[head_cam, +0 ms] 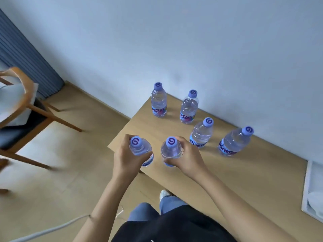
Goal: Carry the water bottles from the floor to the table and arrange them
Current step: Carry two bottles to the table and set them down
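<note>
**Two bottles held over the near left corner of the table, four standing beyond**

While four water bottles stand upright on the wooden table (157,130), each hand grips one more above its near left corner; the left hand (124,155) has its fingers curled round the left held bottle (140,148), clamped on the body below the shoulder; the right hand (187,158) has its fingers and thumb wrapped round the right held bottle (171,151) in the same manner; both held bottles are upright, side by side but apart, purple caps uppermost; whether their bases touch the tabletop cannot be told. Along the far edge, near the pale wall (174,41), stand the far left bottle (158,102) and the second bottle (189,108); to the right and nearer stand the third bottle (201,132) and the rightmost bottle (235,141); all four are apart from one another. A wooden chair (22,109), blurred, stands on the floor at the left; a white tray (312,187) lies at the right edge of the view.
</note>
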Tool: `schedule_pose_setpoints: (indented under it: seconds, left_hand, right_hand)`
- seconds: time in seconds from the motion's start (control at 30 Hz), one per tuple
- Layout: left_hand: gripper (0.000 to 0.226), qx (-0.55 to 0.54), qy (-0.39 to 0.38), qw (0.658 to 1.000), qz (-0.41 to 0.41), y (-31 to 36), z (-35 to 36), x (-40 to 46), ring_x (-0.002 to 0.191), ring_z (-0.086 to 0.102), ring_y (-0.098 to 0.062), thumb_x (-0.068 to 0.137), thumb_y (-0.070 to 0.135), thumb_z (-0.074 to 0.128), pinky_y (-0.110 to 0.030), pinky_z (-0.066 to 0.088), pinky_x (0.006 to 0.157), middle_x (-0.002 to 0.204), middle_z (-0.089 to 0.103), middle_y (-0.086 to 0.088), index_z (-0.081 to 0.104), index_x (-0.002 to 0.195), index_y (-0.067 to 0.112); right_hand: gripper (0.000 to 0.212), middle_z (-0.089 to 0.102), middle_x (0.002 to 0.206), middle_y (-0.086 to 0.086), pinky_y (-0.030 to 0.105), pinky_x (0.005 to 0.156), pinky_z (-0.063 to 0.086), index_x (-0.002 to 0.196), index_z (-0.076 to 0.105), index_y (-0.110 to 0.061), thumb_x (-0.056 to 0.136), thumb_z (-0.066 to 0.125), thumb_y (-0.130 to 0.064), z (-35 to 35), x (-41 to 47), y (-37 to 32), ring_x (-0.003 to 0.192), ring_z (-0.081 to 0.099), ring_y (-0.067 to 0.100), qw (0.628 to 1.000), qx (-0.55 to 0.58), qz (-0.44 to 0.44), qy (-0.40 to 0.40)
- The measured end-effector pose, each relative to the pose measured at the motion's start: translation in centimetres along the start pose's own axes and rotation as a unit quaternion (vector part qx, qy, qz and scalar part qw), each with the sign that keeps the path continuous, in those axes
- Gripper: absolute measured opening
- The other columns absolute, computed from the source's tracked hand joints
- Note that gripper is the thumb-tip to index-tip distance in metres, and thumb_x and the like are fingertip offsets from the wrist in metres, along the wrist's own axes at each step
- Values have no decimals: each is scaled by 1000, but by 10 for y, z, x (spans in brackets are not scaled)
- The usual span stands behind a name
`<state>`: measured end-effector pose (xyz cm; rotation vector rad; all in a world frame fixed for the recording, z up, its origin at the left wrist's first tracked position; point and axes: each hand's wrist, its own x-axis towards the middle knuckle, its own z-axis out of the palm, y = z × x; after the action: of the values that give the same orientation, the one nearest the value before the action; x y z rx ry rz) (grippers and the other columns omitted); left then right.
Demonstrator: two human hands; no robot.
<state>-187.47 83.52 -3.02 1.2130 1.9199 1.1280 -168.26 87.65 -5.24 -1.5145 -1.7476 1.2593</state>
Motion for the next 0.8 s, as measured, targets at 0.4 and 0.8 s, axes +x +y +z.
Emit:
schedule_pose_setpoints:
  seconds: [0.4,0.8]
  left_hand:
    - [45,52,-149,987,18,-19,16,128,68,59,-2,52,28,79,-25,51,58,84,62,16,49,85,37]
    - [41,32,-263,961,73,-8,18,147,76,55,-3,64,-1,81,-11,43,60,88,55,8,52,91,12]
  right_hand:
    - [53,67,97,-15,24,77,51,101,57,-33,59,86,-21,18,79,-7,89,64,3,984,26,102,147]
    - [55,63,98,-12,28,80,51,106,54,-17,63,88,-11,44,83,-6,90,63,6,956,51,133,256]
